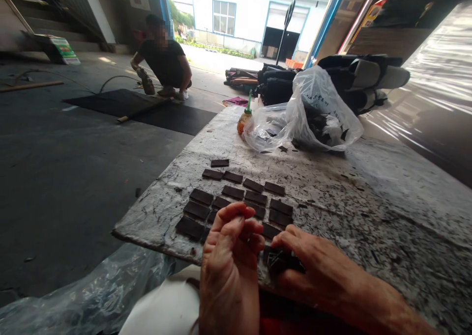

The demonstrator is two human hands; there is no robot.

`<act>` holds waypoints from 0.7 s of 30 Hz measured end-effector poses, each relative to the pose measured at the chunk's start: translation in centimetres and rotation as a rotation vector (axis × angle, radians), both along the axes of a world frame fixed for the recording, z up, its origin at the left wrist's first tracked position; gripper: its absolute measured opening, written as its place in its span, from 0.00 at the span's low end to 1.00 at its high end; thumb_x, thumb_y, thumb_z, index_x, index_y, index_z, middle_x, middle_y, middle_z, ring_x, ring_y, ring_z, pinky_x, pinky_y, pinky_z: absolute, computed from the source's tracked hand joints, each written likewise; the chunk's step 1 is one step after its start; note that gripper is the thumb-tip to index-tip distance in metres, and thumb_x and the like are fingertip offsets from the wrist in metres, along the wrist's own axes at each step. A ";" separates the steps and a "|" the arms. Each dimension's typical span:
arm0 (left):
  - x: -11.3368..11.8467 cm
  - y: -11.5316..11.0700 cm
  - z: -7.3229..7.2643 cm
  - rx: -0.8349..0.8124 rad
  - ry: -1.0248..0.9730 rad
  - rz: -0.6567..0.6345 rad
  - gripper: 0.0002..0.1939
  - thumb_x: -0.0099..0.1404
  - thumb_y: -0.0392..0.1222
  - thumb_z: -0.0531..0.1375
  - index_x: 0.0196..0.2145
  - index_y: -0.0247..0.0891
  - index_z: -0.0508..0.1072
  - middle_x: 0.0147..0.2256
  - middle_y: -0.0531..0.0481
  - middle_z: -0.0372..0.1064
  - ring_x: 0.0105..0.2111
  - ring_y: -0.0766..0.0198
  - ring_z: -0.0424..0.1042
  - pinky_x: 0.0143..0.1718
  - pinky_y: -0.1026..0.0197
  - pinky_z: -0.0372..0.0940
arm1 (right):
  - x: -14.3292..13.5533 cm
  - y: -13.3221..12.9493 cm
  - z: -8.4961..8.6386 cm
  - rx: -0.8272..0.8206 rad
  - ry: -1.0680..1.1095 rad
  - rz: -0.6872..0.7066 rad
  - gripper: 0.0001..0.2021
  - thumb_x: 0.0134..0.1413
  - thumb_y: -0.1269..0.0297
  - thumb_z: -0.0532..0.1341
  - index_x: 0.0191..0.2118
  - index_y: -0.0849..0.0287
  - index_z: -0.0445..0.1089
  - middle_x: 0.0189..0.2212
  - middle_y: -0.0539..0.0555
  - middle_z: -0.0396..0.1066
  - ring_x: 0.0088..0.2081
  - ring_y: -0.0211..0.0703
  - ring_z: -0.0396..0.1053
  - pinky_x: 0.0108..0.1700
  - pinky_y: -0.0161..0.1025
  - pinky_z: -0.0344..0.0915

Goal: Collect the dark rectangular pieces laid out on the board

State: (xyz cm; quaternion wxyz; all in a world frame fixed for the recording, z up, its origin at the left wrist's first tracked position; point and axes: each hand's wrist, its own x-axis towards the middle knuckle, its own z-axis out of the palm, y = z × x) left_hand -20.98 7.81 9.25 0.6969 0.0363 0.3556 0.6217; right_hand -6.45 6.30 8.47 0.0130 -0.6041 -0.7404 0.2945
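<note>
My left hand (233,264) is raised over the table's near edge, its palm partly turned up. The fingers curl in, with thumb and index tip together; anything pinched there is too small to make out. Beside it, my right hand (317,261) reaches down, thumb and fingers apart around a dark heap (280,260) with thin, pale, shiny slivers in it. Flat dark rectangular pieces (233,192) lie in loose rows on the table beyond both hands. My left hand hides some of them.
Dark scraps litter the pale covered table (332,197). Farther back stand an oil bottle (244,121) with a green spout and a clear plastic bag (324,109) of scraps. Black rolls (276,82) lie behind. A person (164,60) crouches by a black sheet (184,119) on the floor.
</note>
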 end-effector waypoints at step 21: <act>1.1 -0.6 -0.1 0.013 -0.117 -0.031 0.05 0.56 0.32 0.58 0.29 0.35 0.73 0.24 0.53 0.70 0.21 0.72 0.67 0.23 0.71 0.60 | 0.9 1.6 -1.4 0.052 0.128 -0.049 0.11 0.47 0.65 0.60 0.40 0.53 0.69 0.37 0.50 0.73 0.35 0.43 0.70 0.36 0.35 0.64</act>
